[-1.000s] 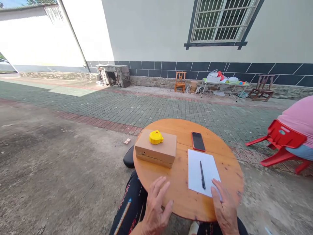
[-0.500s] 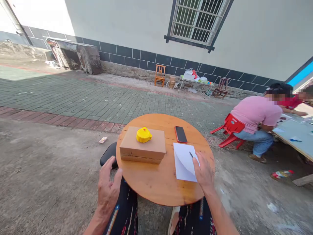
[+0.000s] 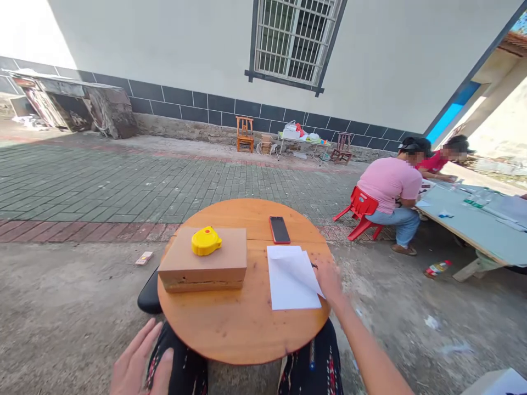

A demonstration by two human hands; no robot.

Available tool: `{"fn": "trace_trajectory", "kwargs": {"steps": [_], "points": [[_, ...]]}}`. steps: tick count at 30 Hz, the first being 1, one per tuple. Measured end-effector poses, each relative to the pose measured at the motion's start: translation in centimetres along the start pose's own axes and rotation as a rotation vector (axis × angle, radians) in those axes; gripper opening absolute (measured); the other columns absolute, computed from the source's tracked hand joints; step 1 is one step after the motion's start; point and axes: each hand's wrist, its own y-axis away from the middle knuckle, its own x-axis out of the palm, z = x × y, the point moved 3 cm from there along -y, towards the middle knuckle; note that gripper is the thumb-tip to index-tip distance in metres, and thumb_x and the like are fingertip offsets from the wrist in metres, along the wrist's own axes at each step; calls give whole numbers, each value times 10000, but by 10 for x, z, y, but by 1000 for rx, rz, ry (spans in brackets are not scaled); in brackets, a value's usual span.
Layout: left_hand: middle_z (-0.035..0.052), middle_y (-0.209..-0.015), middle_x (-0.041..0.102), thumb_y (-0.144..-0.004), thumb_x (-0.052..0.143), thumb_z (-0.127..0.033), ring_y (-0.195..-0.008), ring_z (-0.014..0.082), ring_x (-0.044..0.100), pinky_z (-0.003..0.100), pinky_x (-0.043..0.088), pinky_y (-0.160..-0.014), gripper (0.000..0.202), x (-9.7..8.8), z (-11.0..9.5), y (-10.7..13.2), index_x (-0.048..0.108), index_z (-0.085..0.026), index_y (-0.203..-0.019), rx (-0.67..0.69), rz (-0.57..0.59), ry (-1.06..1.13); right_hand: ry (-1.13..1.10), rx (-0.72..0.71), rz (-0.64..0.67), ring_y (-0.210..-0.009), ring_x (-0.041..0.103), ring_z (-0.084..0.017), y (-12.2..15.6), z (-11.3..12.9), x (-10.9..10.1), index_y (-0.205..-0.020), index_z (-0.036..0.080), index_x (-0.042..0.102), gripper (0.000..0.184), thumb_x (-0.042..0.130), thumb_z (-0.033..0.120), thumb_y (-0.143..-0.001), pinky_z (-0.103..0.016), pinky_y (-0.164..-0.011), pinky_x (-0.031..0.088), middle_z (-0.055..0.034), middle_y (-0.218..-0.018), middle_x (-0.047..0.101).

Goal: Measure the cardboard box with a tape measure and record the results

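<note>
My right hand [image 3: 330, 281] is at the right edge of the round wooden table, closed around a dark pen [image 3: 315, 266]; only a short end of the pen shows. Beside it lie overlapping white paper sheets [image 3: 290, 285], the upper one slanted with its corner close to my hand. My left hand [image 3: 140, 365] hangs low in front of the table, above my left leg, fingers spread and holding nothing. On the left half of the tabletop [image 3: 230, 334] sits a brown cardboard box [image 3: 222, 269], with a yellow tape measure [image 3: 206, 241] on top. A red-edged phone [image 3: 279, 230] lies beyond the paper.
To the right, a person in a pink shirt [image 3: 389, 181] sits on a red chair [image 3: 362, 203] at a grey-blue table [image 3: 481, 225], with another person beyond. A bottle [image 3: 437, 269] lies on the ground. A black seat [image 3: 149, 296] shows past the table's left edge.
My right hand has moved with the pen from over the paper to the table's right edge. The top sheet now lies slanted. My left hand is lower in view. The whole view has shifted.
</note>
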Motion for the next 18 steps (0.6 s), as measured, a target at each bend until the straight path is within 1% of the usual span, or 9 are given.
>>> {"fn": "trace_trajectory", "kwargs": {"steps": [3, 5, 8, 10, 12, 13, 15, 17, 18], "points": [[-26, -1477, 504, -894, 554, -405, -1281, 366, 542, 634, 466, -1078, 502, 13, -40, 14, 492, -459, -1389, 190, 20, 35, 25, -43, -51, -1093, 619, -310, 8, 1, 4, -1041, 156, 732, 307, 441, 168, -946, -436, -909, 408, -172, -1054, 728], [-23, -1479, 497, -892, 568, -306, -1258, 336, 565, 583, 516, -1025, 584, 30, -77, 17, 435, -481, -1434, 355, 80, 64, 22, -78, -78, -1103, 611, -309, 18, 3, 4, -1077, 164, 717, 308, 431, 187, -964, -428, -901, 397, -166, -1070, 722], [56, -1501, 484, -903, 561, -236, -1316, 308, 524, 496, 532, -1007, 630, 61, -138, 10, 382, -360, -1495, 571, 178, 56, -14, -172, -65, -1012, 632, -272, 38, 10, 2, -1028, 197, 715, 279, 443, 199, -968, -391, -871, 389, -119, -1016, 731], [102, -1517, 473, -921, 546, -242, -1381, 313, 457, 504, 478, -1063, 616, 82, -172, 1, 362, -272, -1507, 673, 234, 58, -50, -255, -33, -954, 642, -240, 52, 18, 1, -975, 210, 717, 242, 477, 186, -952, -356, -844, 384, -90, -988, 734], [119, -1502, 497, -931, 541, -256, -1405, 318, 427, 524, 421, -1105, 570, 105, -197, -4, 396, -224, -1482, 753, 327, 37, -81, -323, 2, -924, 650, -218, 65, 27, 0, -939, 218, 716, 202, 519, 173, -931, -328, -820, 376, -64, -958, 734], [120, -1477, 526, -930, 549, -265, -1398, 322, 435, 536, 401, -1116, 536, 117, -203, -4, 437, -211, -1451, 773, 389, 15, -93, -344, 17, -913, 653, -212, 70, 31, 0, -930, 221, 714, 189, 533, 168, -925, -319, -809, 372, -53, -937, 733], [117, -1386, 605, -912, 574, -263, -1351, 331, 480, 562, 376, -1122, 426, 140, -205, 0, 557, -192, -1331, 750, 528, -51, -114, -360, 38, -896, 659, -206, 76, 35, 1, -935, 224, 712, 182, 541, 163, -926, -311, -791, 370, -42, -912, 730], [110, -1232, 683, -891, 588, -240, -1250, 332, 552, 576, 389, -1096, 247, 159, -193, 11, 662, -181, -1120, 677, 666, -125, -137, -353, 46, -892, 664, -206, 77, 37, 3, -974, 221, 709, 186, 535, 164, -936, -311, -788, 372, -43, -925, 732], [103, -1167, 699, -889, 580, -221, -1192, 321, 581, 571, 404, -1074, 170, 165, -184, 17, 679, -183, -1022, 642, 714, -152, -150, -350, 48, -897, 665, -208, 75, 37, 4, -996, 219, 707, 191, 532, 165, -941, -313, -794, 374, -45, -938, 733]]}}
